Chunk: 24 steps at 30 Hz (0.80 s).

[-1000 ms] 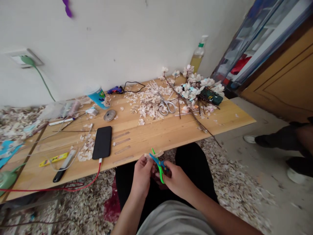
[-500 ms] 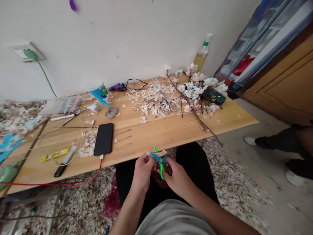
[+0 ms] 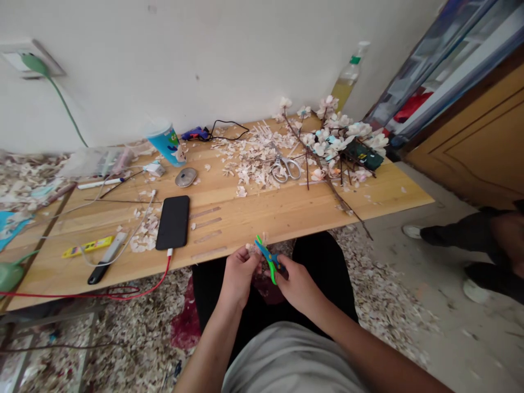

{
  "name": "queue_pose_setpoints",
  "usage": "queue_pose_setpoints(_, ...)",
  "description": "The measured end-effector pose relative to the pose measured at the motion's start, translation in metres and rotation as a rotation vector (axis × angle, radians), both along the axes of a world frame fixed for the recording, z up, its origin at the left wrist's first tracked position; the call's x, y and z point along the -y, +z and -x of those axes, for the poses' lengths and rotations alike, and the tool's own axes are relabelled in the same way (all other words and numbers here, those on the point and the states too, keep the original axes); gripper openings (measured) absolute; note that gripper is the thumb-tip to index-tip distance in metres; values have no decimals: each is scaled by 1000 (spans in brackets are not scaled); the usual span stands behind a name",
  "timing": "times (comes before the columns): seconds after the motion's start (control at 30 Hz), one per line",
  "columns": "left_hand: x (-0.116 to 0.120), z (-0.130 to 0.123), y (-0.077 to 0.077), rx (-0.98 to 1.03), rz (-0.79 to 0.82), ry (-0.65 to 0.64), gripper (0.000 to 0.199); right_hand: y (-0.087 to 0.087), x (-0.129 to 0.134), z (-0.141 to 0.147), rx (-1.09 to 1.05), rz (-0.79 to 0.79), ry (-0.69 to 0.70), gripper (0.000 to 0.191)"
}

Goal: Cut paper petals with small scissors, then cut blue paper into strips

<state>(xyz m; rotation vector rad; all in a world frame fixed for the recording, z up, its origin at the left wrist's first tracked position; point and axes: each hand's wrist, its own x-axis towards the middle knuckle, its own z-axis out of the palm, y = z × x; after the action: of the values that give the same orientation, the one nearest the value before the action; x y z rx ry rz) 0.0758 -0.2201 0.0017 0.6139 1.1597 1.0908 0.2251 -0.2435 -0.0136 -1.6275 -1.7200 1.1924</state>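
Over my lap at the table's front edge, my right hand (image 3: 291,277) holds blue and green scissors (image 3: 270,261), their blades pointing up and left. My left hand (image 3: 240,271) pinches a small pale strip (image 3: 252,248) beside the blades. A small pale piece (image 3: 265,237) shows just past the scissor tips. On the wooden table (image 3: 254,213) ahead lies a heap of pale scraps (image 3: 249,158) with silver scissors (image 3: 285,168) at its right side. Branches with white flowers (image 3: 339,136) lie farther right.
A black phone (image 3: 173,222) with a red cable, a cutter knife (image 3: 107,258), a yellow marker-like item (image 3: 88,246), a blue cup (image 3: 166,143) and a round lid (image 3: 185,177) stand left. A bottle (image 3: 346,82) is behind the flowers. A person's legs (image 3: 458,229) show at right.
The scissor blades have moved closer together, and the longer pale strip across them now appears as small pieces. The view has shifted slightly, and the person's foot at right has moved left.
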Motion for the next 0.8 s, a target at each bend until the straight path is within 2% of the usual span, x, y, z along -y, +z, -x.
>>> queue_pose_setpoints(0.17, 0, 4, 5, 17, 30, -36, 30, 0, -4, -3, -198, 99, -45, 9)
queue_pose_setpoints(0.23, 2, 6, 9, 35, 50, -13, 31, -4, 6, -7, -260, 88, -108, 6)
queue_pose_setpoints(0.3, 4, 8, 12, 51, 58, 31, 33, -12, 24, -14, -278, 92, -76, 6)
queue_pose_setpoints(0.4, 5, 11, 11, 74, 49, 87, 34, -28, 56, -30, -132, 179, 134, 4)
queue_pose_setpoints(0.47, 4, 14, 7, 61, 39, 94, 33, -37, 69, -41, 32, 189, 118, 11)
queue_pose_setpoints(0.53, 3, 17, 2, 25, 21, 76, 30, -44, 71, -49, 144, 89, 28, 24)
queue_pose_setpoints(0.6, 2, 18, -1, -2, 7, 33, 27, -50, 68, -53, 205, -17, 4, 27)
queue_pose_setpoints(0.7, 3, 17, -1, -8, 17, -23, 26, -58, 63, -53, 184, 26, 96, 20)
queue_pose_setpoints(0.73, 4, 16, 0, -9, 23, -27, 27, -60, 63, -52, 131, 55, 89, 20)
queue_pose_setpoints(0.8, 6, 15, 2, -15, 28, -21, 29, -57, 60, -47, -14, 65, -19, 22)
